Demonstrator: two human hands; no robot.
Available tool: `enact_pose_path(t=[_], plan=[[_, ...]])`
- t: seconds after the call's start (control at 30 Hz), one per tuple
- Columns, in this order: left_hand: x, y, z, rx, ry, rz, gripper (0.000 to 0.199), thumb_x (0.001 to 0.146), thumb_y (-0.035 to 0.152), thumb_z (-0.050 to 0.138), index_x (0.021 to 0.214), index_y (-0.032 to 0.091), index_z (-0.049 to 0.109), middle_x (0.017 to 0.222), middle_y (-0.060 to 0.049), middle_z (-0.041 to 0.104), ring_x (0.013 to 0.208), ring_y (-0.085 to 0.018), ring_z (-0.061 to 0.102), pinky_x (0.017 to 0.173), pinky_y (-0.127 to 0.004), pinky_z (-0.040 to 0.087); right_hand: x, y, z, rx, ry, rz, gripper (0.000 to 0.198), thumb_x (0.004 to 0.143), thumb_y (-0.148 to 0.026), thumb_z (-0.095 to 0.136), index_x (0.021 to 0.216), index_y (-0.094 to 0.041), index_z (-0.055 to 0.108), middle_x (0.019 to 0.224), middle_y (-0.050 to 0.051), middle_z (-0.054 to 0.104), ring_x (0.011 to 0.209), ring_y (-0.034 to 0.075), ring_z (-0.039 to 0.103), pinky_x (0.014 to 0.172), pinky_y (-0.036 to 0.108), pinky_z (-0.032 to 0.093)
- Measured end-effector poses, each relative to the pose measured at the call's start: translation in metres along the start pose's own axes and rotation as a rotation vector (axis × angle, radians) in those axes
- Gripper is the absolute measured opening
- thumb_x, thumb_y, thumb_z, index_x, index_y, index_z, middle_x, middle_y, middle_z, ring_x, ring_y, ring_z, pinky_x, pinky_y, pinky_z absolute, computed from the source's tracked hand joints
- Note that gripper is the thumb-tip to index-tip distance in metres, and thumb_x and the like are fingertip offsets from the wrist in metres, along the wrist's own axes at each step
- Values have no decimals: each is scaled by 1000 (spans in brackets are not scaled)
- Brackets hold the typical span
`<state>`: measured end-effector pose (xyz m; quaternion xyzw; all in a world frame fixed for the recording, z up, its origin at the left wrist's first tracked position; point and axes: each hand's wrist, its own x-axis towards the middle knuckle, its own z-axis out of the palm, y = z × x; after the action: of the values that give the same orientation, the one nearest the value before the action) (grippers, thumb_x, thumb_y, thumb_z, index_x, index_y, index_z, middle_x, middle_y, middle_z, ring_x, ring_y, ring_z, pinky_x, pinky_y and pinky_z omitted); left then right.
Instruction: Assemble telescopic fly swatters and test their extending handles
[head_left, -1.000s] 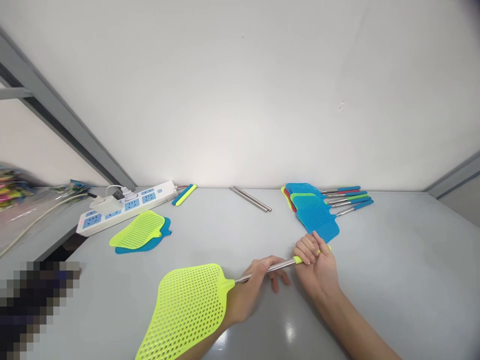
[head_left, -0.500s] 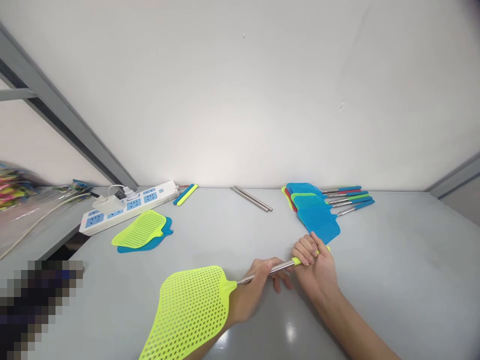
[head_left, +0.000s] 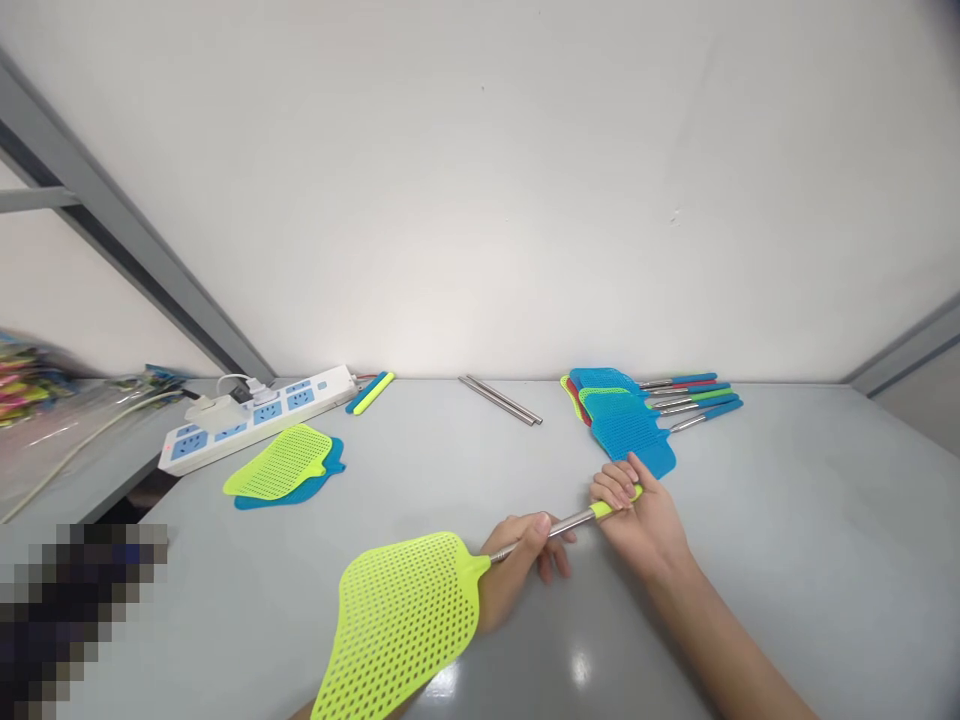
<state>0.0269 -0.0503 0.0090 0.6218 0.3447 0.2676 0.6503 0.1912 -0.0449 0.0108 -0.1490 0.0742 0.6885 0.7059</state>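
Note:
A yellow-green fly swatter (head_left: 409, 615) with a metal rod is held slantwise across both hands above the table. My left hand (head_left: 517, 560) is closed round the rod near the perforated head, which covers much of the left forearm. Around the yellow-green grip at the rod's other end, my right hand (head_left: 637, 515) is closed, with the grip's tip poking out past the fingers. Just beyond my right hand lies a pile of fly swatters with blue, green and red heads, a blue swatter head (head_left: 634, 432) on top.
Two metal rods (head_left: 501, 400) lie by the wall. At left, a loose yellow-green swatter head (head_left: 279, 462) overlaps a blue one (head_left: 330, 475), near a white power strip (head_left: 255, 420) with plugs. Two grips (head_left: 373, 393) lie beside the strip. Plastic-wrapped goods (head_left: 34, 375) sit at far left.
The swatter and my left hand have shifted slightly right. My right hand has risen a little, and more of the grip's end shows past it.

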Motion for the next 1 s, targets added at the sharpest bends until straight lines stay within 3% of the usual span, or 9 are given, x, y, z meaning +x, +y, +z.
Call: enact_pose_path(t=[0.2,0.37,0.47,0.6,0.8,0.93,1.0], plan=[[7,1,-3,-106,108,-8,53,84,46,19,79,10,58,53,-4,58,49,-13,49,61,-28,38,3,-17,-1,-33,-61,-75,28,76,-16,44,55,-19,25,46,-8,24,35,5,28,36,17,31],[4,7,-3,-113,137,11,46,84,45,24,82,12,56,55,-3,57,50,-13,49,62,-27,38,3,-25,-1,-15,-57,-88,28,77,-22,43,55,-19,24,46,-8,23,36,6,28,37,18,32],[1,9,-3,-78,147,14,41,84,42,26,84,14,55,58,-1,57,53,-13,50,66,-27,38,3,-27,-2,-39,-65,-115,29,76,-24,44,55,-19,25,47,-8,23,36,6,29,36,18,33],[-1,9,-6,-23,133,33,39,85,38,28,72,15,57,62,-2,57,59,-13,50,74,-27,36,3,-35,-1,-48,-67,-170,29,76,-25,44,55,-19,24,47,-7,25,36,5,30,36,18,33],[5,-3,-13,-296,94,72,25,82,31,39,94,16,54,68,-2,57,56,-12,49,65,-29,40,3,-55,-1,10,-54,-222,27,76,-26,43,57,-20,25,46,-8,26,35,6,30,36,19,32],[4,-2,-24,-561,222,66,16,75,28,51,86,18,58,79,-3,59,70,-16,53,63,-29,43,4,-64,-4,-9,-71,-229,26,76,-26,42,57,-20,25,46,-8,28,35,6,30,35,19,32],[2,4,-32,-725,262,16,22,69,31,58,88,19,58,82,-2,61,76,-18,55,67,-30,44,5,-67,-6,-4,-76,-226,25,76,-26,42,58,-20,26,46,-8,29,34,6,29,34,19,32]])
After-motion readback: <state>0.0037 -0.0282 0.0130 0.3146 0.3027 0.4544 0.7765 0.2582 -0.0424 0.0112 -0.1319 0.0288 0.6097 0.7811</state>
